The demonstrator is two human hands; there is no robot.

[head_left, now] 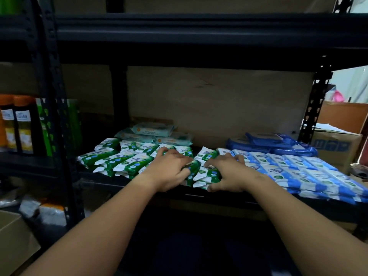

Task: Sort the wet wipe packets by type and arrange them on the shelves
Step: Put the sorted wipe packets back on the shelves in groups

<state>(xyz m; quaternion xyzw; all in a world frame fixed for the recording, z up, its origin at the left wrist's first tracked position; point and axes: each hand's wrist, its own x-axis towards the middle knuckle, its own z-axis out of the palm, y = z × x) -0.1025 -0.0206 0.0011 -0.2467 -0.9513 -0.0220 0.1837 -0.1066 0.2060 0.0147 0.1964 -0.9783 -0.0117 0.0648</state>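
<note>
Several green-and-white wipe packets (123, 162) lie in rows on the left half of the dark shelf (229, 196). Blue-and-white packets (302, 172) fill the right half, with larger dark blue packs (278, 144) behind them. Pale teal packs (153, 132) are stacked at the back left. My left hand (169, 170) rests on the green packets near the middle, its fingers curled over one packet's edge. My right hand (227, 172) grips the neighbouring green packets (207, 174) at the shelf's front, thumb underneath, fingers spread on top.
A black metal upright (53, 116) separates this bay from a left shelf with orange-capped bottles (22, 124) and green boxes (44, 126). Cardboard boxes (336, 148) stand at the right. Bagged goods (43, 210) lie on the floor at lower left.
</note>
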